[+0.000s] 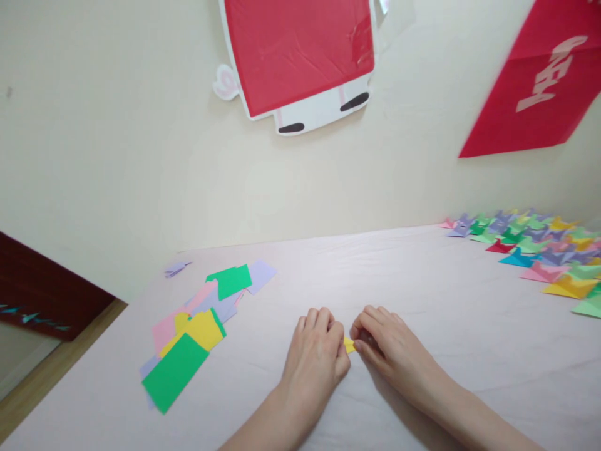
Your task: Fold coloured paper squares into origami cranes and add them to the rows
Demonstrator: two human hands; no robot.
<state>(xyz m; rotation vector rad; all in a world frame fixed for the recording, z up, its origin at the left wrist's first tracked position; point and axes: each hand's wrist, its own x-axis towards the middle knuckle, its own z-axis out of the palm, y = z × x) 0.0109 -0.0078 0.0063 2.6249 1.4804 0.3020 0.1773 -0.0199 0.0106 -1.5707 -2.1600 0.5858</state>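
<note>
Between my two hands is a small folded piece of yellow paper point(349, 345), low over the pale table. My left hand point(315, 347) is closed on its left side, with the knuckles up and most of the paper hidden under the fingers. My right hand point(387, 341) pinches the paper's right tip between thumb and fingers. Only a short yellow section shows in the gap, so its full shape is hidden.
Loose paper sheets in green point(176, 373), yellow point(205, 330), pink and purple overlap on the left of the table point(399, 275). Rows of folded paper figures point(570, 286) stand at the right. A wall with red decorations point(300, 56) rises behind.
</note>
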